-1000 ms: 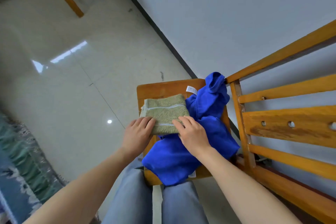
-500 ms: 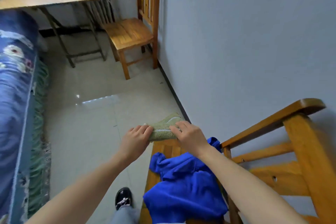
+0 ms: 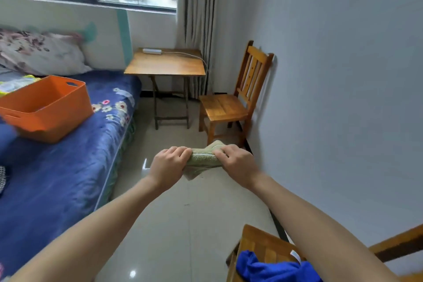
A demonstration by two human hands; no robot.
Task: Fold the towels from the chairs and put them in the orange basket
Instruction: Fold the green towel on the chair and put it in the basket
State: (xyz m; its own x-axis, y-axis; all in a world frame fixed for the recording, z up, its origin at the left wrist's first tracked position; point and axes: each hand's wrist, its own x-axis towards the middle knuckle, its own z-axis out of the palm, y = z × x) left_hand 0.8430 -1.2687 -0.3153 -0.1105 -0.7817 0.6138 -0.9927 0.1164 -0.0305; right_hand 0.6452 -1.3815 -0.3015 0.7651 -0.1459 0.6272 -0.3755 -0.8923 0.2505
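Left hand (image 3: pixel 169 163), right hand (image 3: pixel 236 162) at ends of green towel (image 3: pixel 203 159) (open floor (image 3: pixel 183 224) beneath)

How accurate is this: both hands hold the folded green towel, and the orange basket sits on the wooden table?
One detail is wrong: the head view shows the orange basket on the bed, not the wooden table. The left hand and right hand do hold the folded green towel.

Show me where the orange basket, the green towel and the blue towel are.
orange basket (image 3: pixel 65 118): head view, on its outer side wall.
green towel (image 3: pixel 202 159): head view, on its folded middle.
blue towel (image 3: pixel 270 268): head view, on its crumpled middle.
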